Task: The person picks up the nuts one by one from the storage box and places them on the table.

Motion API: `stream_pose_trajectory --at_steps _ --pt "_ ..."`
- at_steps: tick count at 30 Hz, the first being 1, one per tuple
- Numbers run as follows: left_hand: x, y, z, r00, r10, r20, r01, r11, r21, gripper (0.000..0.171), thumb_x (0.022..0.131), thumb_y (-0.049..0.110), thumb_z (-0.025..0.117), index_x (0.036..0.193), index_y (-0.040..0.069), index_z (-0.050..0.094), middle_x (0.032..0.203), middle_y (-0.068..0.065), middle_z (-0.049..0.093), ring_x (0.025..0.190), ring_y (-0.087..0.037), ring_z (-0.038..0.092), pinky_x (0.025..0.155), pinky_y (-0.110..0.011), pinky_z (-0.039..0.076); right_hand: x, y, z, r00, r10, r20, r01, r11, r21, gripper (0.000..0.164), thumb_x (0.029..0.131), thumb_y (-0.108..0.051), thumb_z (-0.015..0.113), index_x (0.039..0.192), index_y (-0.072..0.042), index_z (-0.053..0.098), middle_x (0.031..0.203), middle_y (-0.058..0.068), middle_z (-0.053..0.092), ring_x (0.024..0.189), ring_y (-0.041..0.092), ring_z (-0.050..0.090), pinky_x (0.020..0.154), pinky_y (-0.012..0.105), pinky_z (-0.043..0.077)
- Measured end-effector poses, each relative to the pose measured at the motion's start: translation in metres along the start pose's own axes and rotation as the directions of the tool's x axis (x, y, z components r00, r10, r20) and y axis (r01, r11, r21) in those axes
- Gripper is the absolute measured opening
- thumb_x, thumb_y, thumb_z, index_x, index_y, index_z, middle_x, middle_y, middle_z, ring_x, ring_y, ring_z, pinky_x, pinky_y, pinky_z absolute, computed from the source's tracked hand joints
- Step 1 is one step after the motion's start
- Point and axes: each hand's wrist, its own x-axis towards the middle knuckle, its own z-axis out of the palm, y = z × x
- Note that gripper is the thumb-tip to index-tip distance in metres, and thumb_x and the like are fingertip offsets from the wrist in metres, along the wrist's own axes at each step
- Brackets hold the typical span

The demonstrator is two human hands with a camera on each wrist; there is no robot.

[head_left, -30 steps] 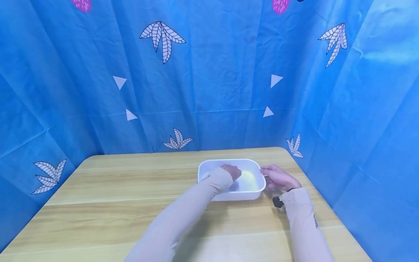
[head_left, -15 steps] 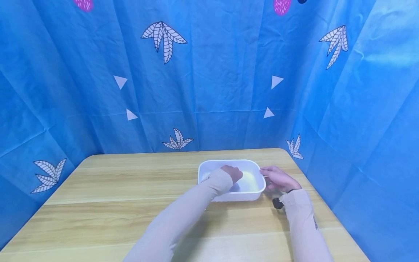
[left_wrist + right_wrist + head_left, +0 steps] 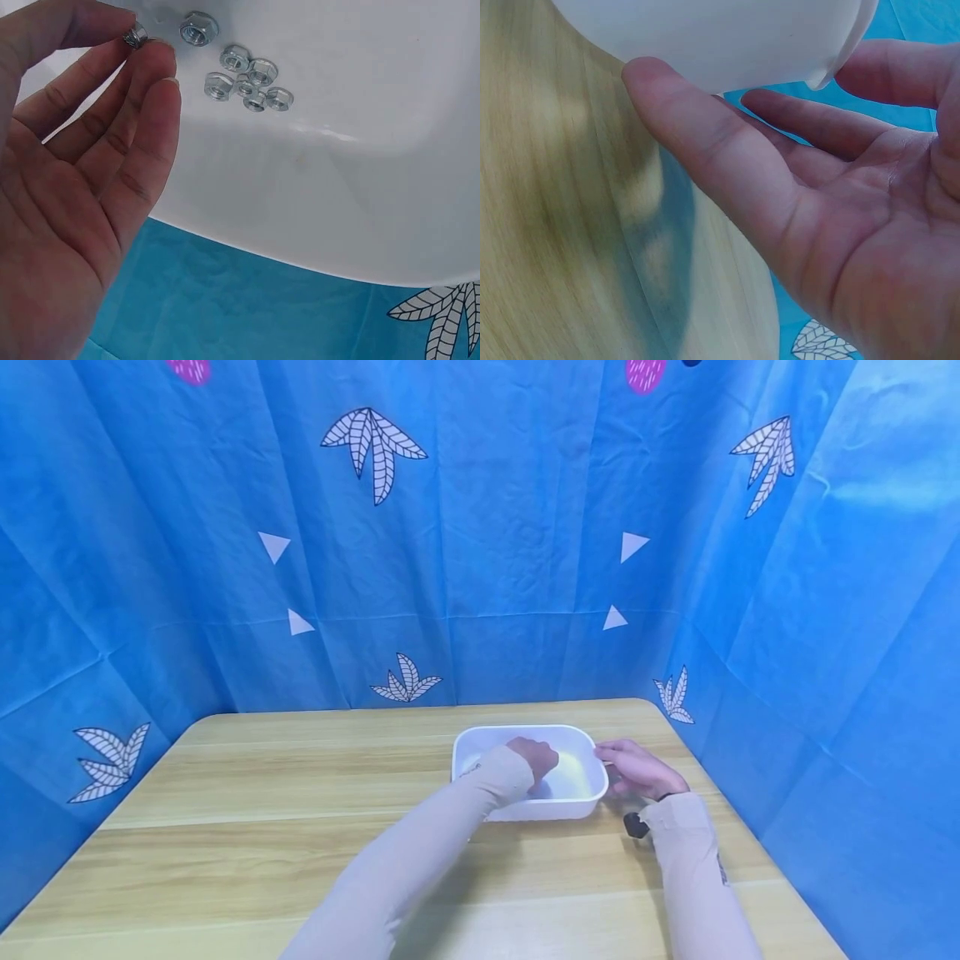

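Note:
A white plastic tub (image 3: pixel 543 810) stands on the table towards the back right. My left hand (image 3: pixel 534 755) reaches down inside it, and in the left wrist view thumb and fingertips pinch a small metal hex nut (image 3: pixel 136 35). On the tub floor beside those fingers lies a larger flange nut (image 3: pixel 199 30), with a cluster of several flange nuts (image 3: pixel 262 73) further right. At the tub's right end my right hand (image 3: pixel 641 768) holds the wall: in the right wrist view one digit lies at the rim (image 3: pixel 847 56) and other fingers stretch along the outside and underneath.
The light wooden table (image 3: pixel 262 827) stretches away left of the tub and in front of it. Blue patterned curtain (image 3: pixel 510 552) hangs along its back and right sides. A small black object (image 3: pixel 636 824) shows beside the right wrist.
My left hand has shifted very slightly to the right inside the tub. The right hand and the tub stay where they were.

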Motion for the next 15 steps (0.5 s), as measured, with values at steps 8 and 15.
stream_pose_trajectory --at_steps 8,15 --pt "0.003 -0.009 -0.003 1.000 -0.014 0.023 0.015 1.000 -0.028 0.020 0.083 0.014 0.080 0.098 0.020 0.068 0.089 0.004 0.066 0.071 -0.012 0.057 0.065 -0.025 0.051 0.000 -0.001 0.000 0.999 0.014 -0.030 -0.014 1.000 0.007 0.058 0.109 -0.026 0.045 0.153 0.010 0.033 0.154 0.031 0.037 0.127 0.032 0.057 0.090 0.036 0.061" --pt "-0.012 -0.018 -0.012 0.999 -0.037 0.021 0.040 0.991 -0.130 0.022 0.084 0.015 0.082 0.097 0.021 0.066 0.092 0.003 0.066 0.077 -0.013 0.057 0.069 -0.025 0.049 -0.001 0.000 0.004 0.999 0.015 -0.049 -0.013 0.999 0.036 0.056 0.109 -0.023 0.046 0.150 0.012 0.032 0.151 0.030 0.033 0.124 0.032 0.058 0.089 0.037 0.062"
